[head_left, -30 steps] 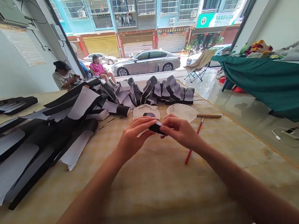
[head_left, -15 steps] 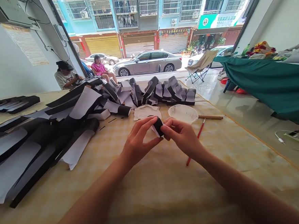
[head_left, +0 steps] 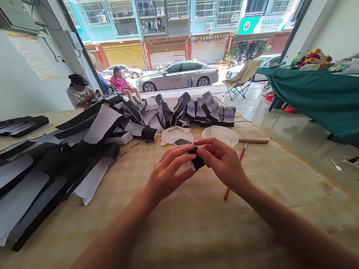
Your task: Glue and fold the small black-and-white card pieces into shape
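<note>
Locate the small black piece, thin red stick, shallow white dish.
Small black piece (head_left: 197, 158): head view, its exposed middle.
Thin red stick (head_left: 227, 194): head view, lower end.
Shallow white dish (head_left: 219, 135): head view, inner surface.

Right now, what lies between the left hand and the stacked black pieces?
In the head view, a crumpled white sheet lies between the left hand and the stacked black pieces, with a small black piece on it.
</note>
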Motion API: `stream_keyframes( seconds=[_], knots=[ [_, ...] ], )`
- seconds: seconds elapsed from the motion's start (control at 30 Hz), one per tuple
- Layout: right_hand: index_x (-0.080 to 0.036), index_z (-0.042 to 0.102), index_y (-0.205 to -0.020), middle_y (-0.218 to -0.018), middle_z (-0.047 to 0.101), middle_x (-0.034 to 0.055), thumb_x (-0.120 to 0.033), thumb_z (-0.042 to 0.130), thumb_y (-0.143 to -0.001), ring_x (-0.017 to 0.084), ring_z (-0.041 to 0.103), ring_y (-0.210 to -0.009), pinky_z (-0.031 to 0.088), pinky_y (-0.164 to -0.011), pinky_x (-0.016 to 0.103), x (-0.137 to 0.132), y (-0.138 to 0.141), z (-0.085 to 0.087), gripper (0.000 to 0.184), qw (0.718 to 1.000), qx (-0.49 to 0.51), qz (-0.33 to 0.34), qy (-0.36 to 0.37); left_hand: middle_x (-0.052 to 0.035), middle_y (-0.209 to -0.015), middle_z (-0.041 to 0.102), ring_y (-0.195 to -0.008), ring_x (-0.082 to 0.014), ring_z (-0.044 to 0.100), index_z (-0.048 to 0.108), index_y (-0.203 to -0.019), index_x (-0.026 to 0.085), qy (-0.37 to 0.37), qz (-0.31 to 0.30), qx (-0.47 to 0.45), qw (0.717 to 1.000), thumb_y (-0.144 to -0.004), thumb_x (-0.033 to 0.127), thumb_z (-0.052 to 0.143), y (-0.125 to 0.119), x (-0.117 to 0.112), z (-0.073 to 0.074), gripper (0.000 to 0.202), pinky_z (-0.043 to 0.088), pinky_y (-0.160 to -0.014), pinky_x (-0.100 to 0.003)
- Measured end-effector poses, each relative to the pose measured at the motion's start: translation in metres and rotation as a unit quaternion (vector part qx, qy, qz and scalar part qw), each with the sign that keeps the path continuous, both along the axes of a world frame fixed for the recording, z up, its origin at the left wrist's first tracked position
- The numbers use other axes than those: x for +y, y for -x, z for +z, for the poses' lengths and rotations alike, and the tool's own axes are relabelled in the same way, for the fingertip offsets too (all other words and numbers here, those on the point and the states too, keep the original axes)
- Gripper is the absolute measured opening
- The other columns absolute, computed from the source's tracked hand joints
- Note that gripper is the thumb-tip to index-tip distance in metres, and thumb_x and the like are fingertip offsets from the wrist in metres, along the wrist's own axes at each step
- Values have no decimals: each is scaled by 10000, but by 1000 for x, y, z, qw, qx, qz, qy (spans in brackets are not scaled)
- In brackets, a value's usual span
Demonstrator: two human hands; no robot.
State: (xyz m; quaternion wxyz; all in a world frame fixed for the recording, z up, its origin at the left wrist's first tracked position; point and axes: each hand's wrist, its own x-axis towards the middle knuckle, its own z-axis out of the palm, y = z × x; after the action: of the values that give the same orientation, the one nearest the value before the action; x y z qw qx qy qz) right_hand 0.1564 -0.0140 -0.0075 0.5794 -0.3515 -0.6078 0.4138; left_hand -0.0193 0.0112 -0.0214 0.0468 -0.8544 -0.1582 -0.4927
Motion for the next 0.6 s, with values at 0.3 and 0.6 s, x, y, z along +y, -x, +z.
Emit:
stream_keyframes(
  seconds=[0.3,0.6],
  knots=[
    [-197,572,-787,-693,611,-23,-325,621,-809,97,558,-602,439,-537,219,3,1,-1,139,1000,1,-18,-4,-129,-1262,549,-1166,-212,567,558,-1175,189,12,11,-8,1000,-778,116,655,-1,-2,-5,415,524,-978,-377],
    [-211,573,-837,-699,598,-20,-351,589,-837,109,543,-620,406,-554,229,3,1,-4,141,999,-29,-30,-6,-113,-1231,565,-1147,-209,576,524,-1188,210,43,-4,-22,999,-769,117,663,-3,-3,-4,452,533,-966,-400]
  ],
)
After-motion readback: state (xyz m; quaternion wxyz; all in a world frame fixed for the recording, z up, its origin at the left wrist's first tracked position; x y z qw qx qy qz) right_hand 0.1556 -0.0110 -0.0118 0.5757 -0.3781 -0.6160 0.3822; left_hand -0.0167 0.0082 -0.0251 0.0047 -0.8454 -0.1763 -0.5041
